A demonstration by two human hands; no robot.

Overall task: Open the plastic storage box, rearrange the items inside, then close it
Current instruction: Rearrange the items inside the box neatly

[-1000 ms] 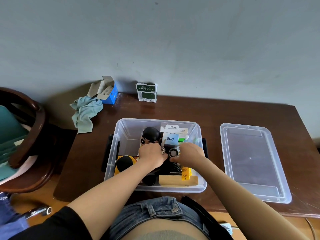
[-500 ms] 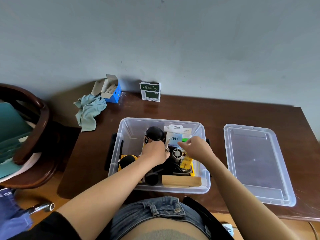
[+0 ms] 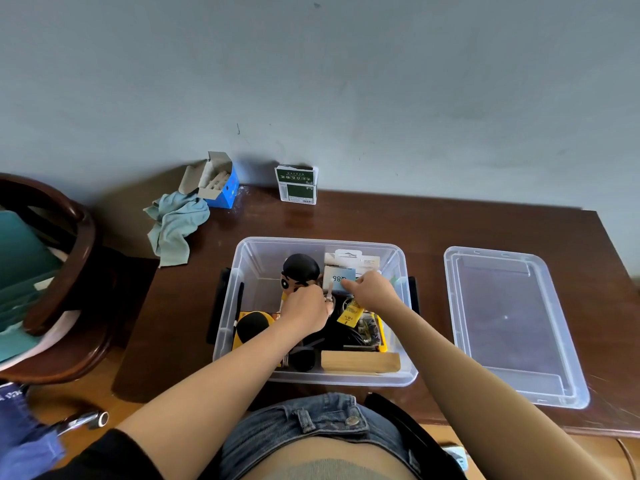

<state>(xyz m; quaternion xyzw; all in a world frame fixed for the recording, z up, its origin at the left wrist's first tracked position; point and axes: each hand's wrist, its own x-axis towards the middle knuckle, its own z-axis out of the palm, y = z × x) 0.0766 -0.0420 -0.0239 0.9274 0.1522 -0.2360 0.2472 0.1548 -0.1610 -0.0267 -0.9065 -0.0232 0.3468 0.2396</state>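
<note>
Fingers (image 3: 348,285) of our right hand (image 3: 374,292), having moved back, now pinch the blue card (image 3: 341,279); left hand (image 3: 306,311) clasps a metal piece (image 3: 329,296); rearranging continues in the storage box (image 3: 242,271).

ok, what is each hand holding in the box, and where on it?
Right hand pinches the small blue box at its near right corner. Left hand grips a small metal piece; which part, cannot tell.

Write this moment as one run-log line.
lid: off, right of box | left hand: gripping inside | right hand: pinching blue card
</note>
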